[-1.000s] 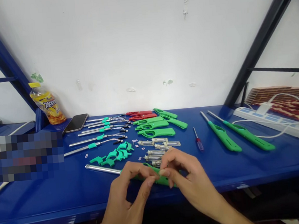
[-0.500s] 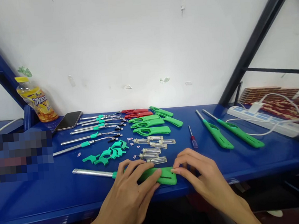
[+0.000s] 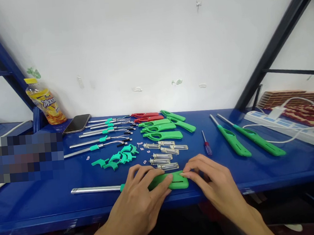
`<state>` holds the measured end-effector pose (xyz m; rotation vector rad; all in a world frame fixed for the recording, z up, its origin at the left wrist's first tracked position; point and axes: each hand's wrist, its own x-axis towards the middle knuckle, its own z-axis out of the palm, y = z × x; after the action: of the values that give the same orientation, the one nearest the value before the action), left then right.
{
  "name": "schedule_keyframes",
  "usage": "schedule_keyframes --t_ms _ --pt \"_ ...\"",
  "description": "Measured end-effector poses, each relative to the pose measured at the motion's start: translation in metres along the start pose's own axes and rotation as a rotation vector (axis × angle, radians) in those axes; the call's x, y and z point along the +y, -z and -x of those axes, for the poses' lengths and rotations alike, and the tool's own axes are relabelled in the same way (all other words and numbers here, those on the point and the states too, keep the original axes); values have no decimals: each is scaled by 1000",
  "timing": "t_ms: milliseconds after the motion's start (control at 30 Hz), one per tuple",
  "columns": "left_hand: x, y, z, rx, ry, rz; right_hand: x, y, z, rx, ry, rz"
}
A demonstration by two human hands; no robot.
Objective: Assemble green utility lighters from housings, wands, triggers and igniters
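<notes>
A green long-nosed lighter (image 3: 179, 181) lies near the table's front edge, its silver tube pointing left. My left hand (image 3: 141, 196) is closed over the handle from above, covering its middle. At the handle's right end, by the far corner, my right hand (image 3: 215, 180) pinches with thumb and forefinger; whatever is between the fingertips is too small to make out. Just beyond the hands lie several clear fuel tanks (image 3: 162, 156) and several teal triggers (image 3: 116, 159). A screwdriver (image 3: 207, 148) with a red and blue handle rests beyond my right hand.
Behind are silver tubes with wires (image 3: 93, 141), green handle shells (image 3: 162, 135) and red ones (image 3: 145, 114). Two lighters (image 3: 235, 144) lie on the right, near a white power strip (image 3: 285, 127). A phone (image 3: 77, 123) and a drink bottle (image 3: 47, 104) stand back left.
The lighter has turned slightly: its tube tip has come nearer and left, while the handle end has swung a little away. Both hands keep their grips, and the view has shifted slightly.
</notes>
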<state>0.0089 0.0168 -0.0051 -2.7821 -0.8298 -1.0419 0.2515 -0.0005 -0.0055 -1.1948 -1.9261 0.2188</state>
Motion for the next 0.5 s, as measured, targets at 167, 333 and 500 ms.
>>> schedule_keyframes --t_ms 167,333,500 --pt "0 0 -1 7 -13 -13 0 2 5 -19 68 14" --pt "0 -1 0 -2 -9 -19 2 5 13 32 228 102" --pt "-2 -3 2 12 -16 -33 1 5 15 99 227 107"
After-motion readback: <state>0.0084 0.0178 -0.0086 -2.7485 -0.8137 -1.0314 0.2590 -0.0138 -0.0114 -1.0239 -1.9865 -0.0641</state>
